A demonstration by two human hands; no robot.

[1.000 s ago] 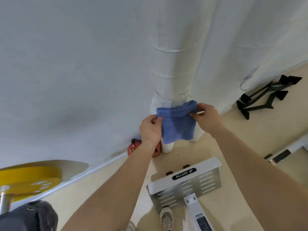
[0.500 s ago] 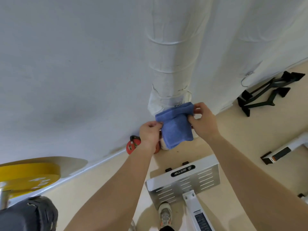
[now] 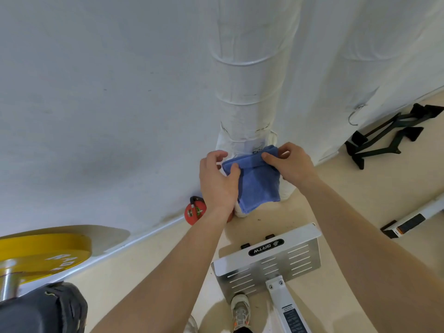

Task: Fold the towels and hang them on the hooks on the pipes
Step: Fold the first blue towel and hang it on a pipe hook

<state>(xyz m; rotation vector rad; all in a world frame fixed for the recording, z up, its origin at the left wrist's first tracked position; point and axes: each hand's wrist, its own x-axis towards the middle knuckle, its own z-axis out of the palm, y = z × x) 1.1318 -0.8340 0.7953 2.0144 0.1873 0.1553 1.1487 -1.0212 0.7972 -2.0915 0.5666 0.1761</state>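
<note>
Two hands on one towel (image 3: 258, 182), blue, folded, pressed against the wrapped white pipe (image 3: 249, 92) low down near the floor. I see the left hand (image 3: 217, 180) with its thumb on the towel's left top corner, other fingers spread loose behind the edge; half a second ago it pinched that corner from below, now it sits higher and flatter over the cloth. Right hand (image 3: 289, 164) pinches the top fold near the right end, fingers curled tight on it; earlier it gripped the right corner further out. The towel's top edge is now up at a small metal hook (image 3: 257, 149) on the pipe, touching it; I cannot tell if it is caught on it. The top edge looks more level than before, the lower part hangs down straight.

A second pipe (image 3: 360, 56) stands to the right, with a bare wire hook (image 3: 355, 116) on it. White wall (image 3: 96, 92) behind, beige floor (image 3: 348, 200) below. A red kettlebell (image 3: 195, 210) sits at the wall foot just left of the left wrist. A yellow weight plate (image 3: 40, 253) is at lower left. A white perforated machine plate (image 3: 269, 263) lies under the arms, a shoe (image 3: 240, 313) beside it. Black handles (image 3: 389, 135) lie on the floor far right.
</note>
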